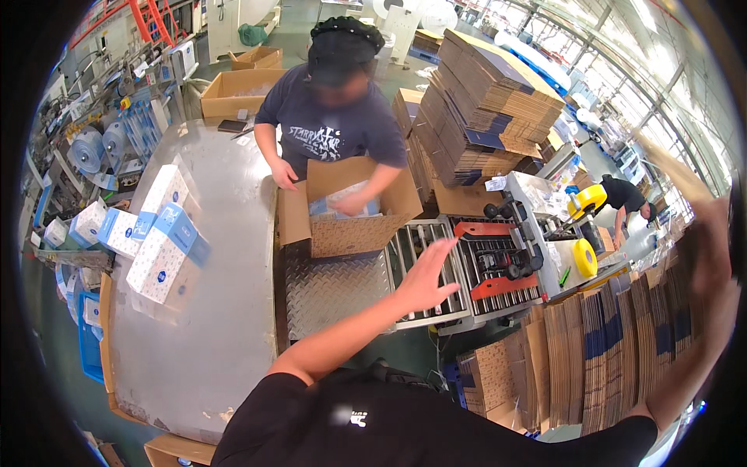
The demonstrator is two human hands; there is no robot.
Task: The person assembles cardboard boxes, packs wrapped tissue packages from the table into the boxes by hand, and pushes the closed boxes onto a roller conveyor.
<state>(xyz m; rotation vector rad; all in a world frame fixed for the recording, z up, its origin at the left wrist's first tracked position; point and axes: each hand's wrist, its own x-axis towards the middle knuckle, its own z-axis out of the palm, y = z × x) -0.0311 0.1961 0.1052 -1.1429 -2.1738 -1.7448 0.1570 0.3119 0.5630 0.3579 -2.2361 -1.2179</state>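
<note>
My left hand [426,282] is stretched out over the roller conveyor [443,310], fingers extended and nothing in it. At the far right my right hand [706,233] is raised near the view's rim. It is blurred, and I cannot make out its fingers or whether it holds anything. Ahead of me, a co-worker in a dark T-shirt [331,124] reaches one hand [354,204] into an open cardboard box [346,237]. Inside the box lie white and blue packs [327,204]. The co-worker's other hand [285,173] is beside the box's left flap.
A metal table [218,327] on the left bears white and blue packs [159,249]. Flattened cartons [482,101] stand stacked at the back, and more folded cartons [591,350] line the right. A taping machine [506,257] with red parts sits on the conveyor. Another person [622,198] bends farther right.
</note>
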